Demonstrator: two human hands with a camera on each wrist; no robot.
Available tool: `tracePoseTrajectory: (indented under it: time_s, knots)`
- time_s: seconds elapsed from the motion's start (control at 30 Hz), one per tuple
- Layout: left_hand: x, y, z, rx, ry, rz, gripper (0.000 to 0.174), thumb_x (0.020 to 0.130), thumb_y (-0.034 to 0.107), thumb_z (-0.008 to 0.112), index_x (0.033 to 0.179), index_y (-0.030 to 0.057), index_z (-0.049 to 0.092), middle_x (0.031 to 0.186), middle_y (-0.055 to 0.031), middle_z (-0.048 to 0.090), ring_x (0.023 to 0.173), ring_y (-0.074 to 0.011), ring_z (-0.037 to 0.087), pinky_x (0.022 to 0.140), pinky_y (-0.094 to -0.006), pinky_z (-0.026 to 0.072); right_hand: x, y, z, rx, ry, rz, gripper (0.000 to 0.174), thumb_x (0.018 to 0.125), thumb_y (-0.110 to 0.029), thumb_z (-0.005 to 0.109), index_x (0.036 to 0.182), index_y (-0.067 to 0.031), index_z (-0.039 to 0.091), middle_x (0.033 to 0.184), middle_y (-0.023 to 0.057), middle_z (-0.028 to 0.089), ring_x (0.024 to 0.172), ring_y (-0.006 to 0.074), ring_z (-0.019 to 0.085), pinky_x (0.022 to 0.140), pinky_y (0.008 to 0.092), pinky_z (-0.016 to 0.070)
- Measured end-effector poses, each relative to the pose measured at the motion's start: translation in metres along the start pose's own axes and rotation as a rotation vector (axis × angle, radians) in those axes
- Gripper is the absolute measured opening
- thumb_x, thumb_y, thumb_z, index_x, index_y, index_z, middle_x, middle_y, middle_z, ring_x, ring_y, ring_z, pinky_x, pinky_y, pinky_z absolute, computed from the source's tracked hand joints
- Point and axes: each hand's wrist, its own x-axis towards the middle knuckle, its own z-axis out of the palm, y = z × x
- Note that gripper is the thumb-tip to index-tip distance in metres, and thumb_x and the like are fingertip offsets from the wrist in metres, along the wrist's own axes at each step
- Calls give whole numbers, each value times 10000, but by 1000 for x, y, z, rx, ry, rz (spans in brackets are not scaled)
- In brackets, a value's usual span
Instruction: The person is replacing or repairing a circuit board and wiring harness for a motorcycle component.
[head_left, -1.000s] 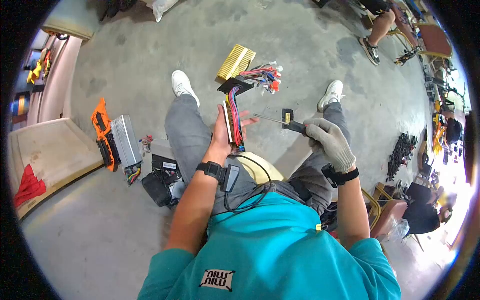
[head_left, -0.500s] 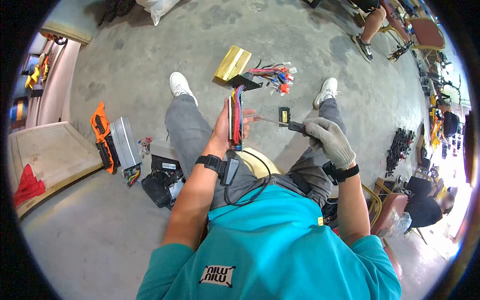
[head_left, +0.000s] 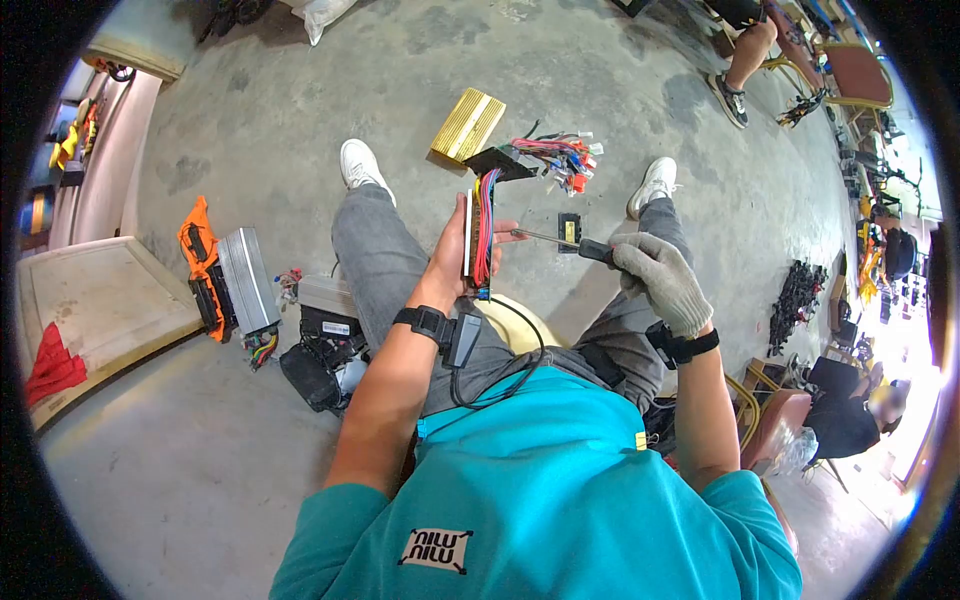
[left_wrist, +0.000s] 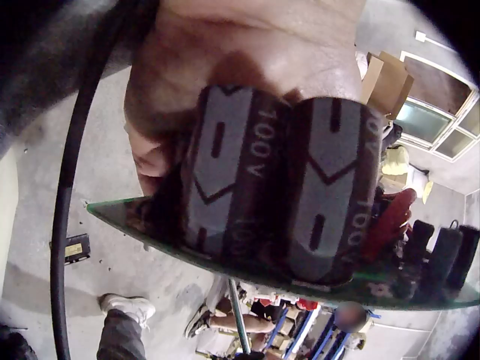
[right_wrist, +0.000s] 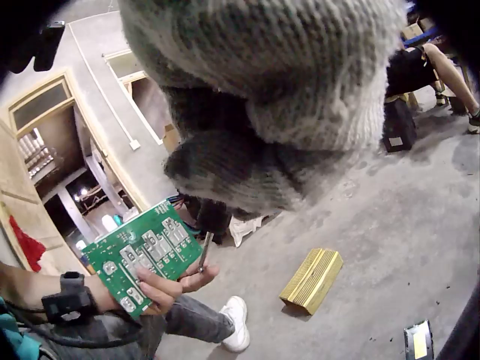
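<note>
While I sit with my knees apart, my left hand point(head_left: 455, 262) grips a green circuit board point(head_left: 468, 238) upright in front of my lap, thumb on one face and fingers curled round the other. Two black capacitors point(left_wrist: 285, 187) stand on the board close to my palm. My gloved right hand point(head_left: 660, 280) is wrapped round the handle of a screwdriver point(head_left: 560, 242), whose shaft runs level towards the board, the tip at the board's edge beside my fingertips. Coloured wires point(head_left: 560, 158) rise from the top of the board and end in a cluster of plugs. Below all this lies a bare grey concrete floor point(head_left: 300, 120), stained in patches. A small black part with a yellow label point(head_left: 569, 230) lies between my shoes, and a gold ribbed casing point(head_left: 470, 124) just beyond them. To my left sit a black box point(head_left: 320, 350), a silver casing point(head_left: 245, 280) against an orange piece, and a tan board point(head_left: 100, 300) with a red cloth point(head_left: 55, 365). Far right, a heap of black parts point(head_left: 800, 300) and another person's leg point(head_left: 745, 65) show near some chairs.
</note>
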Motion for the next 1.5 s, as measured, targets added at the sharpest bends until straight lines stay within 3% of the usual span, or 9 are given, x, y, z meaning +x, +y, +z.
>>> tracePoseTrajectory:
  time_s: [0.13,0.2,0.73,1.5]
  knots:
    - [1,-1,0,-11,29,-11,1038,926,822,203,1242,-89,587,1164,-246,682,484,-130,602,441,-255,518,-6,-8,1,-47,5,-4,314,970,-274,635,1124,-4,678,824,-1,627,653,70,570,575,223,449]
    - [2,0,-2,-17,11,-3,1039,925,824,203,1248,-89,581,1175,-245,679,488,-128,601,446,-252,518,-8,-11,4,-42,45,-27,353,940,-269,651,1124,30,686,843,22,626,718,102,594,680,260,495]
    - [-1,3,-1,-46,48,17,1007,949,792,184,1297,-92,518,1224,-256,657,469,-118,550,433,-242,476,-13,-13,24,-132,46,-32,326,964,-222,659,1184,20,665,855,8,624,726,81,603,665,236,514]
    - [-1,3,-4,-71,32,46,962,958,781,179,1216,-57,575,1159,-260,682,468,-115,573,426,-229,497,-12,-9,28,-118,70,-41,345,965,-251,650,1179,19,672,865,3,621,730,83,598,660,240,514]
